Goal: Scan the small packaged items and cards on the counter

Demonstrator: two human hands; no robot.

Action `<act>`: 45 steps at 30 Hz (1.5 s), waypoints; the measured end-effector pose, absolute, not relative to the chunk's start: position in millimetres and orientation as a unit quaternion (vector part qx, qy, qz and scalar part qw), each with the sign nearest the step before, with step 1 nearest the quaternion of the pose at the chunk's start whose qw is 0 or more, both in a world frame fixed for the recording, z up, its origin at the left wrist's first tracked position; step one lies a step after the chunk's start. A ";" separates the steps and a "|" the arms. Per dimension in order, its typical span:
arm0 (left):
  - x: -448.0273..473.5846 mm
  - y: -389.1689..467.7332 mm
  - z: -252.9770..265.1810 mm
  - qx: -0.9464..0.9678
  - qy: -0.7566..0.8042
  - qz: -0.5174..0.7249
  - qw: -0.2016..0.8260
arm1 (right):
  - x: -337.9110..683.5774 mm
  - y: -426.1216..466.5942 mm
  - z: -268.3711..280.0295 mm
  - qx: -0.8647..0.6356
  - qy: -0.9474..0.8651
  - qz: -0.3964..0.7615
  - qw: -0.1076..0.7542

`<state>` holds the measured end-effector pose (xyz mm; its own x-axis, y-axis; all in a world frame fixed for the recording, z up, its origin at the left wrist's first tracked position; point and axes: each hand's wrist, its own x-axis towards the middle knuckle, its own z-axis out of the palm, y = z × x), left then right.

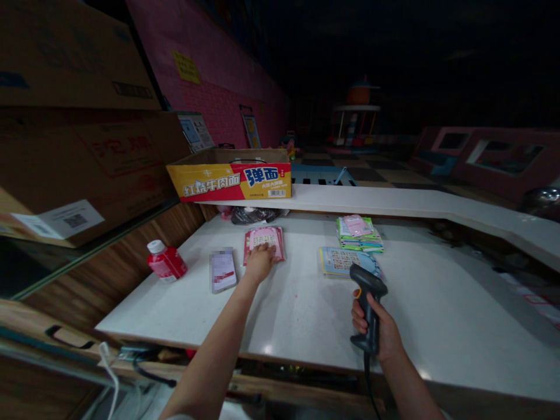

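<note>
Light, flat pressure should steady the pink packet stack (264, 235) on the tabletop (297, 315). The left hand (261, 262) lies spread, palm down, on its near edge; the right hand (385, 331), well apart, is wrapped around the upright barcode scanner (368, 282), near the blue packet (338, 261).

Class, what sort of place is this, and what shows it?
Probably a cashier's spot at an indoor play area: the right hand grips a dark-grey plastic barcode scanner, and beyond the glossy white worktop an orange-topped, carousel-like structure stands.
</note>
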<state>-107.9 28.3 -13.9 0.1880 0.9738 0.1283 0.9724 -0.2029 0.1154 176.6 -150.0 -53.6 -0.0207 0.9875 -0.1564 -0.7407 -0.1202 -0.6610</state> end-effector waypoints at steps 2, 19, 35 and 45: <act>-107.4 25.3 -11.5 0.754 0.649 0.101 -0.001 | 176.7 -150.3 -53.6 -0.305 -0.203 0.679 0.636; -139.8 51.0 -14.9 0.671 0.727 0.141 0.022 | 178.5 -149.4 -57.6 -0.297 -0.203 0.688 0.630; 5.5 19.3 -11.9 0.772 0.559 0.243 0.181 | 172.0 -145.8 -54.1 -0.296 -0.193 0.661 0.661; 53.4 39.2 -33.8 0.686 0.643 0.238 0.245 | 172.5 -141.1 -54.2 -0.289 -0.185 0.663 0.665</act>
<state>53.4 39.2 -33.8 0.0603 0.9981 0.0109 0.7652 -0.0533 0.6416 172.5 -141.1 -54.2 0.0519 0.9893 -0.1365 -0.7753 -0.0462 -0.6298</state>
